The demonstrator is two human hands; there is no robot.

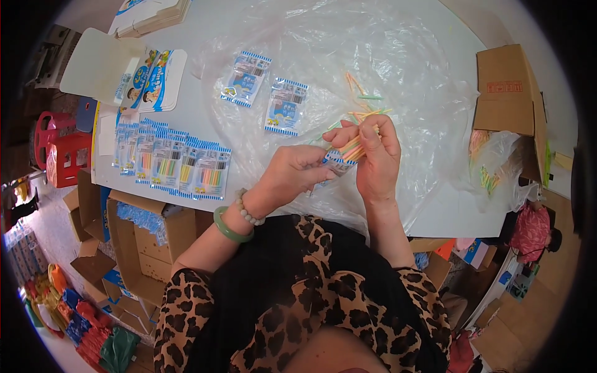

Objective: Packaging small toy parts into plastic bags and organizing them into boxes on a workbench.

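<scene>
My right hand (375,153) pinches a small bundle of coloured sticks (354,149), orange, yellow and green, over the clear plastic sheet (404,74). My left hand (297,174) holds a small clear packet with a blue-striped edge (336,165), its mouth against the bundle's lower ends. A few loose coloured sticks (362,104) lie on the sheet just beyond my hands. Two filled packets (246,78) (286,106) lie further back on the sheet.
A row of several filled packets (171,161) lines the table's left edge. Printed card sheets (152,81) lie behind them. An open cardboard box (510,93) with a bag of sticks (491,171) stands at right. Cardboard boxes (143,242) sit on the floor at left.
</scene>
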